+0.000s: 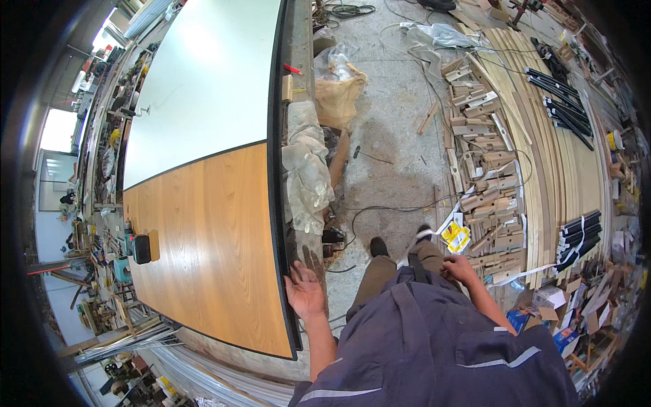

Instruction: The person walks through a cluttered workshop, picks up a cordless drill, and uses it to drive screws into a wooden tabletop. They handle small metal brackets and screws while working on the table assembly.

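Note:
My left hand [305, 290] is at the black edge of a large panel [203, 251], palm turned up. Its fingers are apart and its tips touch or nearly touch the edge; I cannot tell which. The panel has a wood-grain face at the near end and a white face [210, 74] at the far end, with black edging all round. My right hand [460, 269] is beside my right thigh, fingers curled in; what they may hold is hidden. A cordless drill [140, 249] rests at the panel's left edge, its dark battery towards me.
Crumpled cloth [305, 169] and a red pencil [293, 70] lie on the bench right of the panel. Cables [386, 207] cross the concrete floor. To the right are piled wooden blocks [485, 183], long boards [542, 169], black strips [580, 237] and a yellow packet [456, 235].

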Tool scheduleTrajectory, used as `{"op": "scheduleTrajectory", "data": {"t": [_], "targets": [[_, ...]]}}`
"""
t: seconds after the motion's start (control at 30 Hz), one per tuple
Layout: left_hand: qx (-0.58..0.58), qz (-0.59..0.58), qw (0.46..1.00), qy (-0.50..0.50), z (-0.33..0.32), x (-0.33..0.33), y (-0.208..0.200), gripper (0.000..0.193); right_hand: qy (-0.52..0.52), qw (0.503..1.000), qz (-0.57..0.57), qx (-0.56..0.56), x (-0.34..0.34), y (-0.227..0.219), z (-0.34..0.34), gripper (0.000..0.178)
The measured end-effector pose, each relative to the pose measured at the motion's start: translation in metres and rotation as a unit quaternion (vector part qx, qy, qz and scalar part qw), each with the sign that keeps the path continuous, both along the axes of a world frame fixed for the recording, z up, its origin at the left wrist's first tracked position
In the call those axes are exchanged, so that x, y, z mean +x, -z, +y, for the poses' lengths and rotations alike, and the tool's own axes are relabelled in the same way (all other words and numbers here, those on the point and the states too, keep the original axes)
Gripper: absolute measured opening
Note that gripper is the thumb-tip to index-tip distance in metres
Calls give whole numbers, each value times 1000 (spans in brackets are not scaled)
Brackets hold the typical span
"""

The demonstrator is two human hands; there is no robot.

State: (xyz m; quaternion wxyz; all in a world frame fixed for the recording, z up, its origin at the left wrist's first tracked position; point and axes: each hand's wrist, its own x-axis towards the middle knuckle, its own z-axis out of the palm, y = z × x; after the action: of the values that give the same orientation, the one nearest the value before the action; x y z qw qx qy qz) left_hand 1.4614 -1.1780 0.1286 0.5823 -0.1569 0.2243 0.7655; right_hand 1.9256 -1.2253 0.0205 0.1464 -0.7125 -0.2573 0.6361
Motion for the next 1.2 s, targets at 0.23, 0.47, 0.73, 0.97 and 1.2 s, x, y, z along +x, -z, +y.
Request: {"op": "scheduleTrajectory", "data": {"t": [0.23, 0.47, 0.73, 0.97, 1.2], "targets": [[-11, 78, 996, -30, 1, -1, 12, 36, -91, 996, -7, 21, 14, 14, 45, 39], [-224, 244, 943, 34, 37, 44, -28, 34, -3, 994, 96, -43, 62, 45, 118, 41], [-306, 811, 470, 165, 212, 120, -115, 28, 31, 986, 109, -122, 112, 99, 132, 38], [-324, 907, 225, 148, 318, 68, -111, 43, 69, 973, 133, -176, 141, 126, 130, 33], [-346, 932, 52, 95, 324, 21, -72, 49, 62, 971, 133, -191, 136, 142, 143, 32]]}}
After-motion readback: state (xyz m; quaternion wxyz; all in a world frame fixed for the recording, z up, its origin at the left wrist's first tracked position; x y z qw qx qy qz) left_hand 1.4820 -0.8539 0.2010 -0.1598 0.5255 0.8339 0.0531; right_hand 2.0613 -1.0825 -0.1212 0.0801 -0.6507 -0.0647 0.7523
